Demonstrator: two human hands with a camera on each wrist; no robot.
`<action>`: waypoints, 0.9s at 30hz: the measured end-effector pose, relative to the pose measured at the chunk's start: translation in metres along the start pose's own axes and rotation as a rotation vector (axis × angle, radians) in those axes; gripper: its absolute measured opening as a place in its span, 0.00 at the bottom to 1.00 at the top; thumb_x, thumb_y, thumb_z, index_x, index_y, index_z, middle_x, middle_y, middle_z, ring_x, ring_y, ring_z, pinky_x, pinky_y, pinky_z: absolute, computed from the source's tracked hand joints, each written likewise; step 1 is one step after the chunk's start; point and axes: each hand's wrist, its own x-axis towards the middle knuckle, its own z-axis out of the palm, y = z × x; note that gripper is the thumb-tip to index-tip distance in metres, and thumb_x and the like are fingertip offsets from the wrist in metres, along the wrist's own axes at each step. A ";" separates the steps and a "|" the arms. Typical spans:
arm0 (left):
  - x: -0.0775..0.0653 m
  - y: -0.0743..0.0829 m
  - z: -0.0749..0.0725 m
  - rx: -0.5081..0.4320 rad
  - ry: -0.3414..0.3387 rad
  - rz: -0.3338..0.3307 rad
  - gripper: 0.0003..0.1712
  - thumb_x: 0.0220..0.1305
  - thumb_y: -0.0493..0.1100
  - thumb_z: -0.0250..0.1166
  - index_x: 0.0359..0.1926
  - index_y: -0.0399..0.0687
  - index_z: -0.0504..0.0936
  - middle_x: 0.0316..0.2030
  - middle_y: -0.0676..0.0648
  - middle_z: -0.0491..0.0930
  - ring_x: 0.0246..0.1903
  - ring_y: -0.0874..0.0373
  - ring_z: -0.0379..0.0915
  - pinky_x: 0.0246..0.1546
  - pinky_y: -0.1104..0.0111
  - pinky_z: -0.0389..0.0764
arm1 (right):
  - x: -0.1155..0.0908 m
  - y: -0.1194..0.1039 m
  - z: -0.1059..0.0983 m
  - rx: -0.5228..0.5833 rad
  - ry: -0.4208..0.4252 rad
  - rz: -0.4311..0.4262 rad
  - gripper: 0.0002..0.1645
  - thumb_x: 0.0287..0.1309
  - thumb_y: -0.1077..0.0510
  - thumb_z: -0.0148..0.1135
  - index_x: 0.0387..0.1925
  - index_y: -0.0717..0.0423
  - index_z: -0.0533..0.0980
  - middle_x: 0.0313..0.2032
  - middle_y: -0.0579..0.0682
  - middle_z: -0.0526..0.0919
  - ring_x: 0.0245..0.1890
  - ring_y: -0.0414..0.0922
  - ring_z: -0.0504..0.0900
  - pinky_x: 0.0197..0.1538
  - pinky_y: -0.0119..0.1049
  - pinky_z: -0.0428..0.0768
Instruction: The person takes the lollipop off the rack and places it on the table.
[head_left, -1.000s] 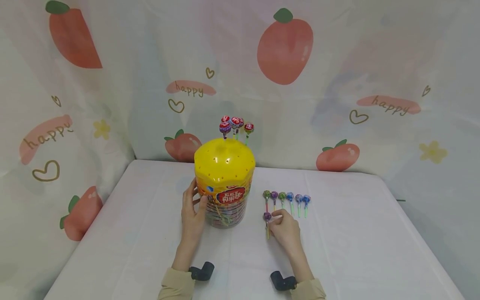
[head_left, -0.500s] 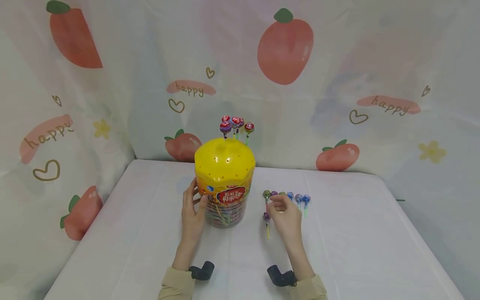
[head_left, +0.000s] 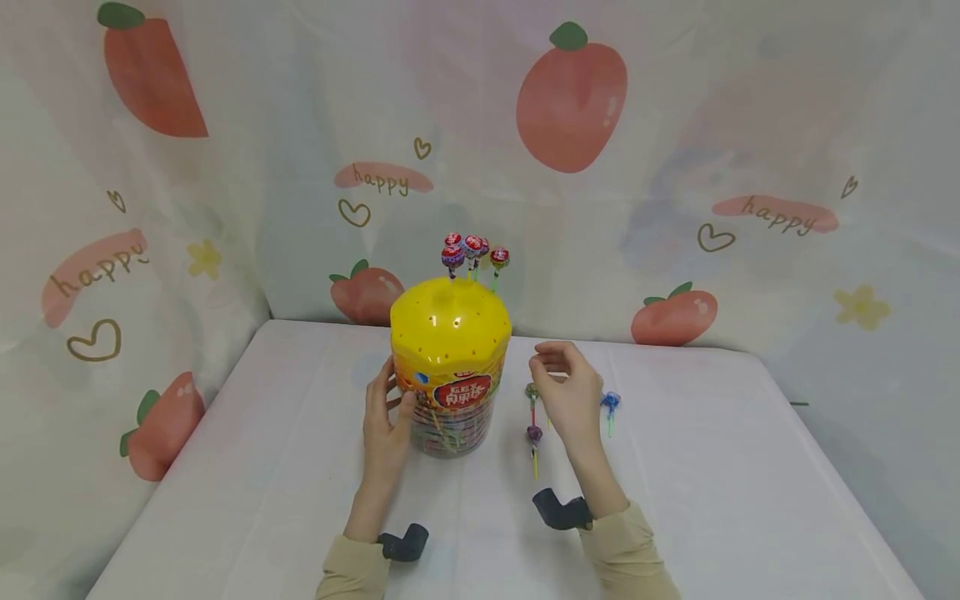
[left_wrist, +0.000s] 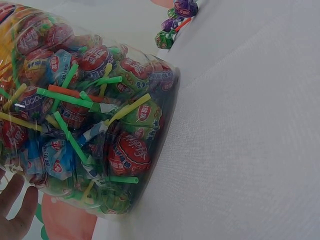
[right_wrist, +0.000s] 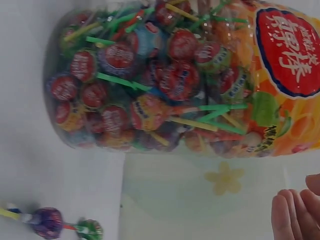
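A clear jar (head_left: 453, 429) with a yellow lid stands on the table, full of wrapped lollipops. Several lollipops stand upright in the lid's back edge. My left hand (head_left: 386, 425) rests against the jar's left side, thumb towards the front; two of its fingers (left_wrist: 25, 212) reach the plastic in the left wrist view. To the right of the jar, my right hand (head_left: 572, 396) is raised over a row of loose lollipops, fingers loosely bent, with nothing visible in them. A purple lollipop (head_left: 534, 435) lies below a green lollipop (head_left: 532, 390). The hand hides most of the row.
A blue lollipop (head_left: 611, 402) lies at the row's right end. A white cloth covers the table (head_left: 720, 483), and a printed curtain (head_left: 480, 108) hangs close behind its far edge. Black elbow-shaped mounts (head_left: 405, 542) sit at both wrists.
My right hand has left the purple lollipop on the table and moved away from me and upward, over the row. The left hand and the jar have stayed in place.
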 end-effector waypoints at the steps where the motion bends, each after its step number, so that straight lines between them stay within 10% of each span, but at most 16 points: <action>1: 0.000 0.000 0.000 0.000 -0.001 -0.002 0.33 0.69 0.47 0.56 0.72 0.65 0.57 0.64 0.48 0.66 0.62 0.53 0.64 0.60 0.52 0.71 | 0.003 -0.002 0.000 0.006 0.003 -0.017 0.10 0.54 0.66 0.65 0.40 0.62 0.80 0.34 0.58 0.86 0.35 0.51 0.84 0.35 0.18 0.77; 17: 0.000 0.000 0.000 -0.003 0.003 0.006 0.33 0.70 0.47 0.56 0.73 0.63 0.57 0.65 0.48 0.66 0.63 0.54 0.63 0.60 0.54 0.71 | 0.039 -0.033 0.019 0.167 0.040 -0.171 0.12 0.56 0.68 0.64 0.43 0.71 0.78 0.38 0.67 0.82 0.37 0.58 0.82 0.39 0.17 0.77; 27: 0.000 -0.001 0.000 0.000 0.004 0.005 0.33 0.69 0.47 0.56 0.72 0.65 0.57 0.64 0.48 0.66 0.63 0.55 0.63 0.60 0.52 0.71 | 0.056 -0.047 0.026 0.170 -0.022 -0.227 0.14 0.58 0.63 0.65 0.45 0.64 0.77 0.38 0.60 0.84 0.38 0.51 0.83 0.45 0.42 0.85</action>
